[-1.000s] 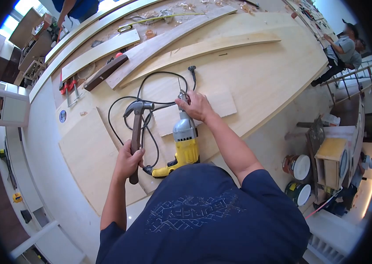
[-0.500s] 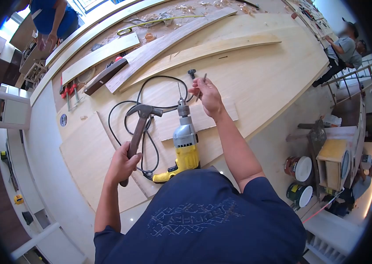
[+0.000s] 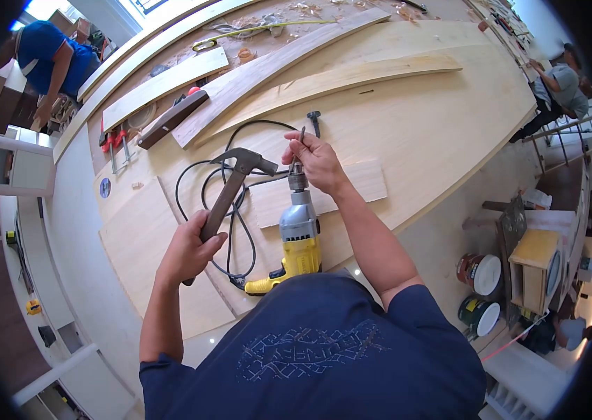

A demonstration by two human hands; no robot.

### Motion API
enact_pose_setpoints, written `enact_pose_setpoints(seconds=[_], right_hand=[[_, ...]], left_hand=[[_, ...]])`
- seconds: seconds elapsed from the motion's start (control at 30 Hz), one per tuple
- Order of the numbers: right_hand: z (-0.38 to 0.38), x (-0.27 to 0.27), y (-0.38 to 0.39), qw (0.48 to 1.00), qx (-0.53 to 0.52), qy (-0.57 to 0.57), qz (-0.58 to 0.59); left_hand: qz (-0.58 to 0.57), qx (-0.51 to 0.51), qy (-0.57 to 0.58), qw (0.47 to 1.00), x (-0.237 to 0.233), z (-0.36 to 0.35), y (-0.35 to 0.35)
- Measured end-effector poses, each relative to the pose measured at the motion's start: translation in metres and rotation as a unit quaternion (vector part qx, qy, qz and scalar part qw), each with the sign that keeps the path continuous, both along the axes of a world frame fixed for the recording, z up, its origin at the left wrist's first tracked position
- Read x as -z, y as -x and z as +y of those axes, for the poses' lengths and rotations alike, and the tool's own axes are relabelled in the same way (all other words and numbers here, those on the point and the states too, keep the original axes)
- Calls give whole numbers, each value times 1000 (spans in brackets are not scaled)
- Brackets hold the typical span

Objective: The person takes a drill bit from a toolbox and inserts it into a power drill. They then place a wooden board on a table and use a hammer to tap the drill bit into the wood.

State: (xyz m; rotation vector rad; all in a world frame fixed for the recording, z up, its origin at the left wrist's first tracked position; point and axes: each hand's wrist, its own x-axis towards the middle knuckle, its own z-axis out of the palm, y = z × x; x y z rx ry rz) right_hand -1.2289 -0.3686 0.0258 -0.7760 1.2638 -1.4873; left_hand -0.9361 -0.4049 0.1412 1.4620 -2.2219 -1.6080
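Note:
My left hand [image 3: 192, 250] is wrapped round the wooden handle of a claw hammer [image 3: 222, 204], its head raised near the drill. Between the fingertips of my right hand [image 3: 318, 162] is a thin metal rod [image 3: 302, 133], held upright just above the chuck [image 3: 297, 180] of a power drill. The yellow and grey drill [image 3: 299, 227] lies on the board, chuck pointing away from me. My fingers hide the chuck's tip and most of its bit. A black cord [image 3: 182, 203] loops beside the drill.
Planks [image 3: 341, 78] and a wooden hand plane [image 3: 173, 119] lie across the large board [image 3: 443, 119]. Red clamps [image 3: 108, 143] sit at the left. A black knob-headed piece [image 3: 314, 120] stands beyond my right hand. Buckets [image 3: 479, 273] are at right; other people work at both sides.
My right hand has moved down and left with the metal rod, to the drill's chuck. The hammer stays in my left hand, its head shifted slightly right.

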Motion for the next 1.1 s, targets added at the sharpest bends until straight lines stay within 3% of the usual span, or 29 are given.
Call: enact_pose_setpoints(seconds=[0.23,0.47,0.53,0.67,0.73,0.8,0.83,0.93,0.97,1.07,1.1], right_hand=[[-8,18,0,996,-73,2,44],[0,31,-15,997,-13,23,73],[-1,31,-16,997,-9,24,68],[0,26,-18,997,-14,18,72],[0,26,-19,997,-17,18,75],[0,27,-19,996,-17,17,81],[-1,27,-19,996,-16,17,85],[0,24,-22,997,-4,23,69],[1,23,-22,997,-5,18,72],[0,22,-22,997,-9,12,73],[0,24,-22,997,-7,13,72]], left_hand=[[-42,63,82,994,2,-15,0],[-164,188,233,940,-75,-59,42],[-143,201,319,915,-95,-77,55],[-75,142,408,899,-132,-91,89],[-109,109,353,923,-140,-84,110],[-197,264,332,884,-104,-105,107],[-310,337,323,828,-95,-101,108],[-286,301,312,855,-120,-104,110],[-189,290,377,859,-124,-108,108],[-46,88,393,914,-137,-102,110],[-87,33,345,934,-136,-91,119]])
